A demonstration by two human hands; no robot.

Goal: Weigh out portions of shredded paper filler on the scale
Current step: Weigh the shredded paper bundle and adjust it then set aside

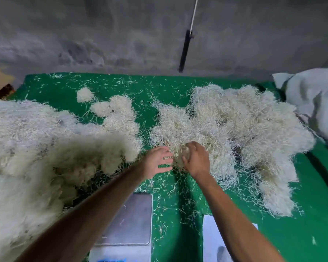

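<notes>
Cream shredded paper filler lies in two big masses on the green table [178, 188]: a spread heap [240, 125] at the centre-right and a larger heap [36, 148] on the left. My left hand [156, 161] is spread flat, its fingers straight, touching the near edge of the centre-right heap. My right hand [196, 159] is beside it, fingers curled into the same clump of filler. The scale [133, 224], with a bare steel platform, sits near me under my left forearm; only a few stray strands lie on it.
Small separate clumps of filler [84, 94] lie toward the back. A white sack [314, 103] stands at the right edge. A white sheet [214, 241] lies right of the scale. A grey wall with a hanging black bar [185, 51] closes off the back.
</notes>
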